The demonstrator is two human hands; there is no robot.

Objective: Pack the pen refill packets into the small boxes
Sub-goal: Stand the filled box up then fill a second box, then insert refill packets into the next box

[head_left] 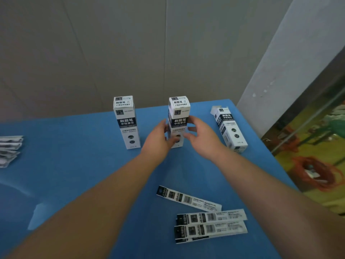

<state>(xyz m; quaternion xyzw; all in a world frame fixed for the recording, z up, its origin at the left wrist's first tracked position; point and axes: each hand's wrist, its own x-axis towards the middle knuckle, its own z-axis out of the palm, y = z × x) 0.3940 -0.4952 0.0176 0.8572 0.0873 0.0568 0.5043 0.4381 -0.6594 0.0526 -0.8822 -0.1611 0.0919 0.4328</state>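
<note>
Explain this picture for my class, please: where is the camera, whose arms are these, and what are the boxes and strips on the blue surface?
The camera sits on a person's head, looking down at their own arms; there is no machine. The left hand and right hand hold the middle box upright. A closed box stands to its left; a box with its flap open leans to the right. On the blue table, three flat refill packets lie near the person, and more packets lie at the left edge.
</note>
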